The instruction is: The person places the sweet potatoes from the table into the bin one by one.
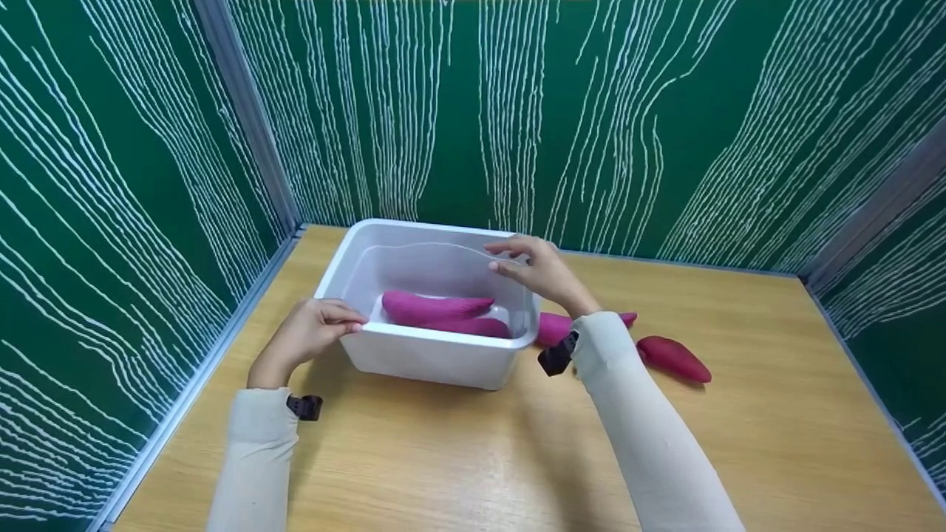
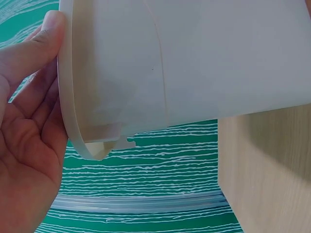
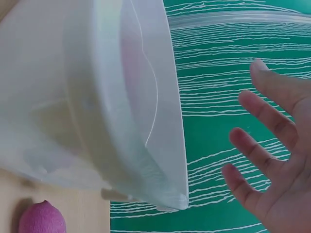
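Note:
A white plastic bin stands on the wooden table. Inside it lie two purple sweet potatoes, partly overlapping. At the front left corner, my left hand pinches the bin's rim between thumb and fingers. My right hand hovers over the bin's right side with its fingers spread, holding nothing; the right wrist view shows a gap between the fingers and the bin wall. Beside the bin on the right, another purple sweet potato is partly hidden by the right wrist.
A red sweet potato lies on the table to the right of the right forearm. Green panels with white wavy lines enclose the table at the back and sides, joined by grey metal posts.

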Tool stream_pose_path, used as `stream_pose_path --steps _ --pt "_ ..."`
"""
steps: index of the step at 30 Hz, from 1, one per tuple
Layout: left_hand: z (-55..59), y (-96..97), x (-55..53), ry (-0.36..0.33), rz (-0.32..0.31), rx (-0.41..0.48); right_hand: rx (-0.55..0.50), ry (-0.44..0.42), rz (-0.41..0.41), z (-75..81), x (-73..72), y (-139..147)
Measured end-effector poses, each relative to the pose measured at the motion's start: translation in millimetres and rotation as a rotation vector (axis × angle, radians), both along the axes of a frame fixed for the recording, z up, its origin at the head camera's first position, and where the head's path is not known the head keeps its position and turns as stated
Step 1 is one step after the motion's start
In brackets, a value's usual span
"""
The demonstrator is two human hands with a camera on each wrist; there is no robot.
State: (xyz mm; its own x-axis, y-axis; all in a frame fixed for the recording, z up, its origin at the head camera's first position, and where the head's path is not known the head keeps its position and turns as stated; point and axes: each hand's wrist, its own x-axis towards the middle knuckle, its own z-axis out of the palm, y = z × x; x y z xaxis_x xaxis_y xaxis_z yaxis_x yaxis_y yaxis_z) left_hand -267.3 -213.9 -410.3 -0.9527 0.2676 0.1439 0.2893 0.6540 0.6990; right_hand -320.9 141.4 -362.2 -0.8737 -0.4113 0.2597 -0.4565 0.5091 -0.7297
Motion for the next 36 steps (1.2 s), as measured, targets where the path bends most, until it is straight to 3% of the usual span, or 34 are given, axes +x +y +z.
stream_pose_path --steps 7,13,30,36 --pt "-0.1 -0.2 0.8 0.035 -0.006 -0.011 0.051 -0.08 -0.009 -1.0 1.0 4" --pt "0.6 0.9 0.7 0.016 -0.002 0.002 0.053 -0.135 -0.027 -1.0 2.5 7" --pt "-0.4 -0.8 -0.5 -0.009 -0.007 0.0 0.052 -0.147 -0.035 -1.0 6.1 19" --pt "-0.8 0.7 0.1 0.015 -0.015 -0.006 0.049 -0.148 -0.053 -3.6 6.8 28"
